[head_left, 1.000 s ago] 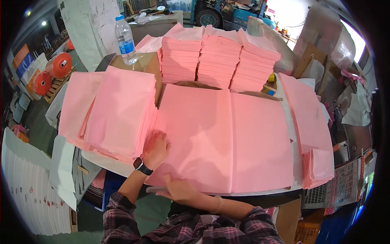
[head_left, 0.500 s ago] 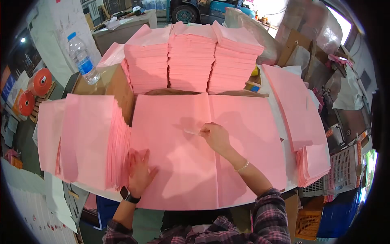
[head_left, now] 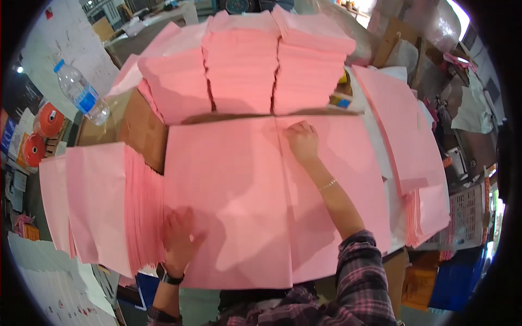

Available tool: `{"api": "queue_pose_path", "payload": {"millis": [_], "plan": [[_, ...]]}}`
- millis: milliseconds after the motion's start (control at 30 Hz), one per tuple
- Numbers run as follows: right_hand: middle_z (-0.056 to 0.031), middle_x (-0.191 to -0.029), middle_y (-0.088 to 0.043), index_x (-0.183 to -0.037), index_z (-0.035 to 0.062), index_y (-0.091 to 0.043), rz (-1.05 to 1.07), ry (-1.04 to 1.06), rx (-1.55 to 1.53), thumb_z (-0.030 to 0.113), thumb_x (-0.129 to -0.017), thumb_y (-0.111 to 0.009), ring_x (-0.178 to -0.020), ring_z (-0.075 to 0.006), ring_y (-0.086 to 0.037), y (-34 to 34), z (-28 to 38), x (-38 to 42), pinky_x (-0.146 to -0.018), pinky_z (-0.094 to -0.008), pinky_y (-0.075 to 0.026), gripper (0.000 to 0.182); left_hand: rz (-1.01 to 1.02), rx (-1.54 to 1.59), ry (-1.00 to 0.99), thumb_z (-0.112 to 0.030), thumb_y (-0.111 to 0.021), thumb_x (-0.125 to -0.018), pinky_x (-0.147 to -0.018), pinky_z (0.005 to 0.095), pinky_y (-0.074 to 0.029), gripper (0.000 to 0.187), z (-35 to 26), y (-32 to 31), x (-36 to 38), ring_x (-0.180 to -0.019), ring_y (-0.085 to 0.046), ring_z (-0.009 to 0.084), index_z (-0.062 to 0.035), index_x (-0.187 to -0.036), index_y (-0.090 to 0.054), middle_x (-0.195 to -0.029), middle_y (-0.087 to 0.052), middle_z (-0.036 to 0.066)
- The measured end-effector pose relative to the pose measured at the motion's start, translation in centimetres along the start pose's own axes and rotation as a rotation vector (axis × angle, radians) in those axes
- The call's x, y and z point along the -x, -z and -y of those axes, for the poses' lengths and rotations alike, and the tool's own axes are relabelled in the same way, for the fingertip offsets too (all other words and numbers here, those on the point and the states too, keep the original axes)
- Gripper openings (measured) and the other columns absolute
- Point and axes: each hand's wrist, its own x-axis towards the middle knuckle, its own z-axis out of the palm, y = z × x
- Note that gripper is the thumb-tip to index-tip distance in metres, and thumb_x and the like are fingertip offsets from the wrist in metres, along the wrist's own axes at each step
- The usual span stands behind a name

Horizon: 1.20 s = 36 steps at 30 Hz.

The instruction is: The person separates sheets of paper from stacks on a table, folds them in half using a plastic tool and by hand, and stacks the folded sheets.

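Your left hand, fingers apart, seemingly steadied the pink paper at eight o'clock, while your right hand curled near one o'clock, its grip impossible to tell.

A: Where's the R hand?
B: Curled, nr the far end of the line btwn the pink sheets. Can't tell if it grips anything.
A: And the L hand?
B: Blurry, fingers apart, at the sheets' L side, w/ a pink stack just beside it, to its L.
A: Past the R hand?
B: Tall pink piles; bottle on a box, well to its L.
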Motion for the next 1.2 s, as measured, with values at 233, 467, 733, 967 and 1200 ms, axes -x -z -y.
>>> {"api": "queue_pose_path", "payload": {"millis": [233,467,733,967,1200], "plan": [[-0.0027,-0.12,-0.062,-0.119,0.0136,-0.063,0.424,0.707,-0.048,0.012,-0.076,-0.065,-0.101,-0.0165,-0.06,19.0,4.8,24.4,-0.086,-0.0404,-0.048,0.043,0.025,0.157,0.008,-0.047,-0.064,-0.081,-0.089,0.0481,-0.044,0.072,0.0,1.9,-0.1,-0.106,-0.049,0.0393,-0.0119,-0.141,-0.043,-0.115,-0.046,0.023],[-0.0075,-0.096,-0.06,-0.106,0.0094,-0.06,0.894,0.068,-0.543,0.011,-0.078,-0.066,-0.083,-0.0285,-0.063,27.8,9.8,27.2,-0.072,-0.0385,-0.052,0.028,0.007,0.174,0.021,-0.034,-0.069,-0.081,-0.093,0.0497,-0.041,0.067,0.1,1.1,0.0,-0.11,-0.048,0.0427,-0.0079,-0.137,-0.045,-0.123,-0.048,0.023],[-0.0091,-0.093,-0.057,-0.106,0.0089,-0.059,0.753,0.151,-0.342,0.019,-0.075,-0.073,-0.077,-0.0303,-0.063,24.9,12.7,22.9,-0.063,-0.0391,-0.052,0.036,0.021,0.242,-0.007,-0.033,-0.071,-0.08,-0.091,0.0494,-0.042,0.065,0.5,1.0,-0.3,-0.11,-0.048,0.0423,-0.0066,-0.134,-0.047,-0.119,-0.049,0.023],[-0.0045,-0.095,-0.059,-0.101,0.0112,-0.061,0.858,0.206,-0.414,0.018,-0.072,-0.072,-0.081,-0.0269,-0.063,23.8,11.2,23.2,-0.064,-0.0389,-0.052,0.032,0.105,0.299,0.066,-0.03,-0.071,-0.08,-0.097,0.0495,-0.038,0.064,0.1,2.0,-0.4,-0.116,-0.044,0.0433,-0.0069,-0.134,-0.047,-0.125,-0.047,0.022],[-0.0055,-0.087,-0.06,-0.093,0.0092,-0.058,1.021,0.286,-0.564,0.01,-0.068,-0.068,-0.079,-0.0288,-0.062,28.9,12.4,20.9,-0.063,-0.0389,-0.051,0.026,0.007,0.418,-0.516,-0.025,-0.065,-0.077,-0.115,0.0511,-0.017,0.067,-1.4,3.7,1.7,-0.141,-0.021,0.0417,-0.0115,-0.139,-0.044,-0.148,-0.033,0.02]]}}
